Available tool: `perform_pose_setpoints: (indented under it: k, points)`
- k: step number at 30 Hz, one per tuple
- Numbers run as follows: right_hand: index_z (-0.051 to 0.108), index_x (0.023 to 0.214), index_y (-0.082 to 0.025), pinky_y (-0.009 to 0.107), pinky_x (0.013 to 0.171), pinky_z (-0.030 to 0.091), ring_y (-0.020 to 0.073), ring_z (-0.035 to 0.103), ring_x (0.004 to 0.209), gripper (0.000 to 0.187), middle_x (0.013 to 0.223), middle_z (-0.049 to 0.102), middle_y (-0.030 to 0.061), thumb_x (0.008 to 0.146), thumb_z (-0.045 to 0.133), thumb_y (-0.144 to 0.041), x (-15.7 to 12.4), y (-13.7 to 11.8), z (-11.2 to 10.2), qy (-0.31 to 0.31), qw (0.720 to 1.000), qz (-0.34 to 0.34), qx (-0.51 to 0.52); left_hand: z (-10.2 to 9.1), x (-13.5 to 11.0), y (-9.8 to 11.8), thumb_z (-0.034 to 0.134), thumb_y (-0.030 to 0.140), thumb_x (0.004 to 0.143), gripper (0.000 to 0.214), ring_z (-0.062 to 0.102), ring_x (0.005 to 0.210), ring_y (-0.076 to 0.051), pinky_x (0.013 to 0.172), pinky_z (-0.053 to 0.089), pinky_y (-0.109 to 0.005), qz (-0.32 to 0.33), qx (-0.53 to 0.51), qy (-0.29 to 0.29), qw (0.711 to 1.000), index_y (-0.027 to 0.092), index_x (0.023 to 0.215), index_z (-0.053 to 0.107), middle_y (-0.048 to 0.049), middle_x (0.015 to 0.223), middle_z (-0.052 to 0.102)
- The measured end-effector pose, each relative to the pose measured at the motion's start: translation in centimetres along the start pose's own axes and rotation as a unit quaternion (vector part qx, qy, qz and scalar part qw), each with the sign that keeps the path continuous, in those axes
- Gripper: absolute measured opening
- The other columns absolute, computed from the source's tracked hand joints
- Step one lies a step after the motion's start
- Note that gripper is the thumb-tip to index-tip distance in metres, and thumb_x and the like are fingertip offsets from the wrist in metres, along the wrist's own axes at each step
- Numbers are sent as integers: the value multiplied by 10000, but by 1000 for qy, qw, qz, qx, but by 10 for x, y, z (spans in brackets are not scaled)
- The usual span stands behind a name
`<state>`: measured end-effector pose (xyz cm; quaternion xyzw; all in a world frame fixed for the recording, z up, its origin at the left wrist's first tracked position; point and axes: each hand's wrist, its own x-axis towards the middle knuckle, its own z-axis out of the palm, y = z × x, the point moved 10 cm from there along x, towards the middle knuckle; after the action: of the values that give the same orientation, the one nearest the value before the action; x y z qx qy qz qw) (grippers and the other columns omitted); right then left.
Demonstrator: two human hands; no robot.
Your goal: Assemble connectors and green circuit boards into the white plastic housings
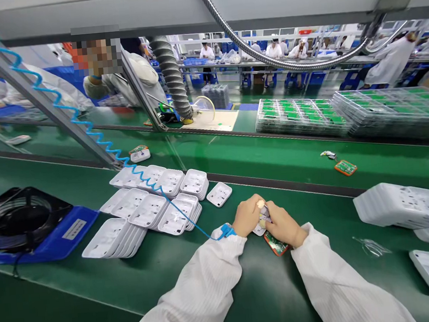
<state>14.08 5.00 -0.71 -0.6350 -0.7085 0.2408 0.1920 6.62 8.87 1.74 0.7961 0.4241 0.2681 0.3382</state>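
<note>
My left hand (246, 216) and my right hand (284, 223) meet over the green mat, both closed on a small white plastic shell (261, 223) held between them. A green circuit board with an orange rim (276, 245) lies under my right hand on the mat. A blue coiled wrist strap (226, 230) runs from my left wrist up to the left. Both sleeves are white.
Stacks of white plastic shells (149, 209) lie left of my hands; more stacks (402, 204) sit at the right. A black fan on a blue base (28, 225) stands at far left. Another circuit board (346, 167) lies on the conveyor (274, 156); trays of boards (300, 116) sit behind. Other people work beyond.
</note>
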Motion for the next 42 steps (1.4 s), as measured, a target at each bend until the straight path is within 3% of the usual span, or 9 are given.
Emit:
perform_pose_setpoints:
  k: [7,13,17,20,23,26,32,37,42]
  points:
    - [440,866,-190,235,573,309,146,506,677,208,777,571,18,703,569,-203,4,12,-1,1,999,20,50,4,0,-3,354,264,859,233,588,783,-137,722,424,-240,-8,-22,-2,1000,230,883,583,20,847,651]
    - [518,867,-188,233,473,397,100,492,482,268,637,573,-18,697,619,-369,26,36,10,-122,927,45,353,-27,0,-26,362,293,873,267,567,946,-163,837,429,-295,-38,-126,175,976,191,1074,505,-58,1026,610]
    - [456,1074,-212,326,719,501,161,608,800,500,1002,590,61,653,644,-406,48,90,-61,221,835,44,501,-33,-1,-43,374,310,873,250,567,935,-172,844,431,-322,-80,-142,221,961,184,1040,511,-69,1015,601]
    - [423,1144,-209,388,903,440,203,545,1046,566,1207,494,108,649,635,-384,44,122,-78,355,824,73,435,-22,0,-42,391,303,863,237,570,883,-162,821,439,-320,-81,-132,192,969,183,1025,516,-62,983,594]
    - [495,1082,-188,419,920,426,219,558,1025,465,1134,552,110,673,598,-382,50,125,-69,316,893,83,308,-11,1,-34,434,253,829,193,561,816,-146,788,442,-311,-63,-90,149,983,185,979,534,-48,958,573]
    - [535,1046,-187,384,861,459,199,597,920,390,1016,614,84,710,544,-385,52,126,-72,297,928,83,208,-3,1,-28,454,192,793,166,546,807,-141,774,437,-300,-42,-47,116,991,189,932,544,-34,936,559]
    - [547,1037,-131,373,829,430,224,584,897,371,997,614,127,726,497,-326,51,167,-150,364,918,145,-49,2,2,-22,446,158,780,166,510,875,-162,799,415,-308,-16,10,101,995,191,913,539,-31,938,567]
    - [532,1066,-100,415,733,417,339,533,970,487,1052,563,218,685,562,-402,61,237,-191,292,892,275,-210,4,3,-17,438,153,780,169,487,891,-177,807,401,-324,-7,41,96,994,203,910,534,-30,944,576]
    - [545,1049,-103,396,668,417,344,568,894,554,989,591,228,662,592,-496,85,271,-183,166,913,308,-208,4,3,-17,440,152,779,172,481,885,-179,802,397,-326,-6,45,94,995,208,916,528,-25,932,575]
